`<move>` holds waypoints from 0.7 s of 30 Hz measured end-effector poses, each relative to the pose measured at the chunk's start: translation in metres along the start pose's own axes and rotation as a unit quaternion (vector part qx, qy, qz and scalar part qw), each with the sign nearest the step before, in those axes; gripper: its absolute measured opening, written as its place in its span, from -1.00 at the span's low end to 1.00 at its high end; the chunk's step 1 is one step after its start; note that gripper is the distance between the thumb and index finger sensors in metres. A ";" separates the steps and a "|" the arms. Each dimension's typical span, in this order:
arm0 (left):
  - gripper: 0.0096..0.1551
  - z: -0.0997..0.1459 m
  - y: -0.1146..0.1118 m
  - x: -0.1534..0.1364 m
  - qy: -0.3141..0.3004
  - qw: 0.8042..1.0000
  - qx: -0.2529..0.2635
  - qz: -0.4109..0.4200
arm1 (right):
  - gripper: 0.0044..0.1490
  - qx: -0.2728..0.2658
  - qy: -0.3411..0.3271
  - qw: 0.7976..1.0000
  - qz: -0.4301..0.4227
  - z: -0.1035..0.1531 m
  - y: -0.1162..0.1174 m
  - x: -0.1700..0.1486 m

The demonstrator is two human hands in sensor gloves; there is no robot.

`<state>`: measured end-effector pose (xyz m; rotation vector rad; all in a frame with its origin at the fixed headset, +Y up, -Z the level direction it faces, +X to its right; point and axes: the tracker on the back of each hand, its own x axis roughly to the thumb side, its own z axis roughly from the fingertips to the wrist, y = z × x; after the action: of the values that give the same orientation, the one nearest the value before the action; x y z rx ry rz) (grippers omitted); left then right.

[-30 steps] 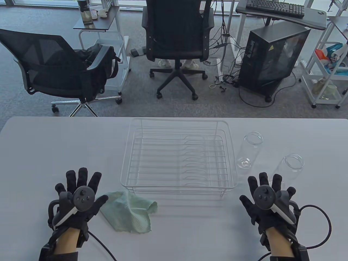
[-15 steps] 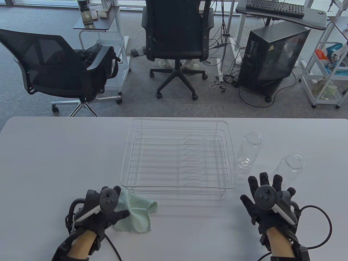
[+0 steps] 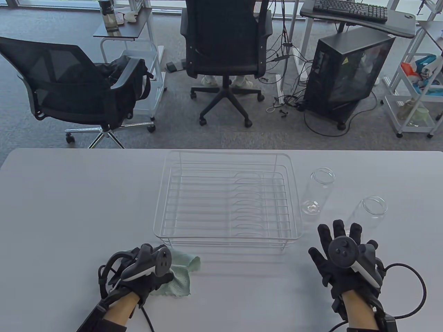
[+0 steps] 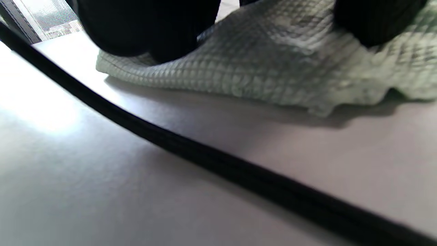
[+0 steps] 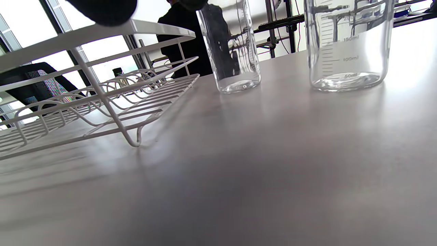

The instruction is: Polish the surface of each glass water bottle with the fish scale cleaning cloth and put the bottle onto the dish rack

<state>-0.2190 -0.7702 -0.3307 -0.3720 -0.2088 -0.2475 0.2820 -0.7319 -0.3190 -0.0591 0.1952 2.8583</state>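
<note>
The pale green, waffle-textured fish scale cleaning cloth point(image 3: 180, 276) lies crumpled on the grey worktop point(image 3: 69, 207), just in front of the white wire dish rack point(image 3: 226, 200); the left hand point(image 3: 145, 273) sits on it, fingers curled onto the soft fabric, so the grip appears to be gathering the cloth; judging by this, the step in hand is picking it up. The two clear cylindrical glass bottles point(image 3: 318, 190) stand upright and apart from the rack on its right, neither yet polished or racked; the right hand point(image 3: 341, 256) hovers near the closer one point(image 3: 370, 212), fingers spread wide, holding nothing; next it needs a firm hold on slick glass.
</note>
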 end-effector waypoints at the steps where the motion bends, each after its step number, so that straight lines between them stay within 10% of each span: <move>1: -0.01 0.000 0.000 0.000 -0.003 1.000 0.000 0.000 | 0.01 0.000 0.000 1.000 0.000 0.000 0.000 0.000; 21: -0.50 0.021 0.025 0.009 -0.074 0.982 0.163 0.058 | 0.01 -0.026 -0.052 0.997 -0.046 0.007 -0.005 0.002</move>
<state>-0.2069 -0.7415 -0.3182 -0.0764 -0.3681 -0.0665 0.2815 -0.7254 -0.3133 0.0688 0.0943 2.7656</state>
